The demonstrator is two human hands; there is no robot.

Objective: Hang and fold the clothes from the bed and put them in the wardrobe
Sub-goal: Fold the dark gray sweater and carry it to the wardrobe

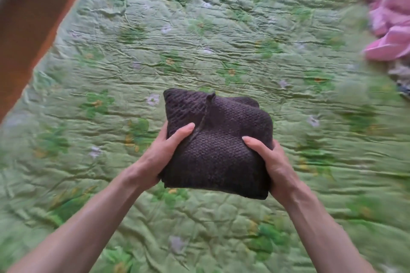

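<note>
A: Both hands on it now: the left hand (163, 153) and the right hand (269, 162) clamp the folded dark knit sweater (218, 146) from either side, thumbs pressed on top, each grip wrapped tight round the bundle.

B: And it sits just over the green quilted bed (199, 40), whether lifted clear or touching, I can't tell.

A: Key here, I'd say: keep it level and squeezed so the folds don't slide open on the way to the wardrobe.

B: Pink clothes (390, 13) wait at the far right.
</note>
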